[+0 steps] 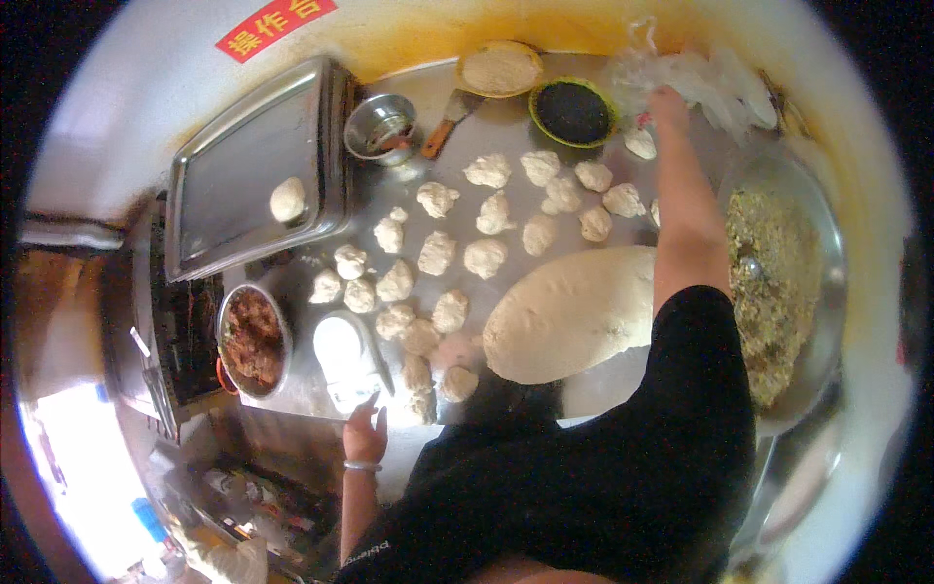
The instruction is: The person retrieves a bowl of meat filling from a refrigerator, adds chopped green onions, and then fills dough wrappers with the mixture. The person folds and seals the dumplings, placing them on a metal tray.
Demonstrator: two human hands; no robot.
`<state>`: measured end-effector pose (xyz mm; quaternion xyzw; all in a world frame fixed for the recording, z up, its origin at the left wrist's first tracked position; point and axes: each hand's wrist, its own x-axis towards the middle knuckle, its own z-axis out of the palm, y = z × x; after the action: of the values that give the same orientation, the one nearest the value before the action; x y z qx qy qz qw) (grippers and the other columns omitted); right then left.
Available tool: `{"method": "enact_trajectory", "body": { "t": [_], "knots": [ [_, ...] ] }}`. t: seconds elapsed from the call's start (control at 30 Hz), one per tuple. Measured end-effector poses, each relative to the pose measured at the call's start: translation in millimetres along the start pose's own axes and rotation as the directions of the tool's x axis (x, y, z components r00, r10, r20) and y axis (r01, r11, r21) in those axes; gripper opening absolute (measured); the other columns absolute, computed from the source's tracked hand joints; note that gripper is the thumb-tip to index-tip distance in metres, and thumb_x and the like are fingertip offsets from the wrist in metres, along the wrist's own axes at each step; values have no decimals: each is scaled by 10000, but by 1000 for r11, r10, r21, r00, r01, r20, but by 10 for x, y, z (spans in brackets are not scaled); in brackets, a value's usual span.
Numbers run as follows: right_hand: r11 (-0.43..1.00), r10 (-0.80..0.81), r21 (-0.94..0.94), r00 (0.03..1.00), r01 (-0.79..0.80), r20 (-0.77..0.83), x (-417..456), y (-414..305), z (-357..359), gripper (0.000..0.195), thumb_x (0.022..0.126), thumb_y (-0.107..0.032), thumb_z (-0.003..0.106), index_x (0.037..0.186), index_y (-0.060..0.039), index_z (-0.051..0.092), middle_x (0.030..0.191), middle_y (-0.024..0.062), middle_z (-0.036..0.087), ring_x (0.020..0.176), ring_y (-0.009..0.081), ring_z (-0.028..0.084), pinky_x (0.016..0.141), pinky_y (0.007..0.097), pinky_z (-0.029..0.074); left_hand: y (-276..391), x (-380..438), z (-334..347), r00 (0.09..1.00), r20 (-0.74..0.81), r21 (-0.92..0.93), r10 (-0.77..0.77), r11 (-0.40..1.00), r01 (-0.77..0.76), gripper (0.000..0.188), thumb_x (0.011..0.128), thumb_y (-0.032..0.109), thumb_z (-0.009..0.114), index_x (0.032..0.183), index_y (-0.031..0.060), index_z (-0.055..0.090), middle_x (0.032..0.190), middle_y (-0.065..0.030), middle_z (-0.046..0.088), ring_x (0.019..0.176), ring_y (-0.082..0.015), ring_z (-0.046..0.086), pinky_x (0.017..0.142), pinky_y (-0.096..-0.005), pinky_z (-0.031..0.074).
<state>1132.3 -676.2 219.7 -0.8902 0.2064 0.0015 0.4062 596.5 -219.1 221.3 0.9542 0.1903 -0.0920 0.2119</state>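
Note:
My left hand [365,431], with a bracelet at its wrist, is at the table's near edge, fingers apart, by the lower end of a white kitchen scale [343,355]. My right hand [667,109] reaches to the far right, at a bunch of clear plastic bags [697,80]; its fingers are too blurred to tell whether they grip. A dough piece [640,144] lies just below it. Several torn dough lumps [485,258] are spread over the metal table [503,288]. A large flattened slab of dough [569,314] lies before me, partly behind my right arm.
Stacked metal trays [252,168] hold one dough ball [287,199]. Behind the lumps are a metal bowl [380,128], a scraper [438,137], a bowl of pale grains [500,69] and a bowl of dark contents [573,112]. Fillings fill a bowl at left [253,340] and a basin at right [773,299].

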Motion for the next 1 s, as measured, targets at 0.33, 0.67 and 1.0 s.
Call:
{"method": "enact_trajectory", "body": {
  "t": [0.33,0.67,1.0],
  "knots": [
    [613,-267,723,945,318,-189,-1241,-978,-640,223,773,-168,564,988,-121,529,758,7,502,540,90,428,489,236,399,-229,-271,-22,997,-40,-43,-60,997,59,290,785,179,543,1044,49,553,944,-161,586,796,-262,597,707,-350,466],
    [262,-664,922,641,-284,385,-4885,-1767,363,231,811,-86,501,1035,-28,508,939,68,548,834,141,540,682,275,476,-313,-267,-368,991,95,-995,-94,19,97,618,828,534,353,1297,138,282,1260,-134,377,1147,-244,384,909,-436,324],
    [461,-506,736,535,-495,677,-6778,-1916,2252,244,803,-104,522,1044,-84,496,1011,66,488,912,179,485,716,344,450,-1958,-641,-1344,975,-168,-577,-142,-788,-215,474,841,446,381,1163,102,440,1152,-100,492,1017,-279,501,818,-410,449]
  ]
}}
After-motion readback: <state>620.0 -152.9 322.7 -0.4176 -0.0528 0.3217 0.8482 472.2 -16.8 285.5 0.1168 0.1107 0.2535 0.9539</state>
